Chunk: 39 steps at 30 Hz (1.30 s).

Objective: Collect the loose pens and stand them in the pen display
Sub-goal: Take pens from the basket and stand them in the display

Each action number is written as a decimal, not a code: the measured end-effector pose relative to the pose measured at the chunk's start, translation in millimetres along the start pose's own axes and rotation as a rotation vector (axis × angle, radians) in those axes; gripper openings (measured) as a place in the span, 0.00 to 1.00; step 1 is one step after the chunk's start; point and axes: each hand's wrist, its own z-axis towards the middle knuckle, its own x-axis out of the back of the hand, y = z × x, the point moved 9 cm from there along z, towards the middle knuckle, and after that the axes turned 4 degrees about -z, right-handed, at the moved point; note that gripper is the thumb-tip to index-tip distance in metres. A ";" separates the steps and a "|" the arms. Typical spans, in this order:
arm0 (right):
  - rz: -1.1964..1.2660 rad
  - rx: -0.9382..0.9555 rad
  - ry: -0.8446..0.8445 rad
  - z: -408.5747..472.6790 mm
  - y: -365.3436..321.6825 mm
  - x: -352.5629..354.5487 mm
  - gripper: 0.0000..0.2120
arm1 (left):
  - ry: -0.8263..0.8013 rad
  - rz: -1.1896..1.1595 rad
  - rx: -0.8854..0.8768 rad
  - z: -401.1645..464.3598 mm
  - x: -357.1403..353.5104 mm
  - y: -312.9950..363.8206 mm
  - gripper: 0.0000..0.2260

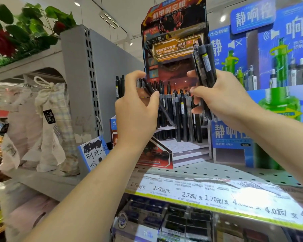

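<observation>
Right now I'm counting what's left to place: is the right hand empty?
No, the right hand grips a bundle of black pens upright in front of the pen display.

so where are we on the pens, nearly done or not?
Partway. Done: many black pens already stand in the red-and-black cardboard pen display. In hand: the left hand pinches one tilted black pen over the rows; the right hand grips a bundle of black pens. Left: that bundle has to go in. Other loose pens aren't visible.

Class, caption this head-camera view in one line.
Left hand slots a black pen into the pen display; right hand holds a bundle.
</observation>
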 end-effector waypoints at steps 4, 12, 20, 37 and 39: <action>-0.021 -0.020 -0.028 0.3 2.0 -2.5 0.06 | -0.085 0.194 -0.177 -6.2 -9.1 17.2 0.13; -0.003 -0.011 -0.021 -0.4 0.9 -3.8 0.09 | -0.192 0.251 -0.159 -13.3 -33.2 11.0 0.13; 0.003 0.000 -0.014 -1.4 -1.0 -2.9 0.13 | -0.424 0.458 -0.040 -10.4 -62.2 -1.3 0.24; 0.034 0.005 -0.045 -3.0 -0.7 -5.2 0.05 | -0.684 0.614 0.188 -29.2 -84.8 -22.5 0.39; 0.039 0.000 -0.058 -3.4 -0.9 -6.2 0.04 | -0.702 0.636 0.201 -29.0 -85.8 -24.4 0.39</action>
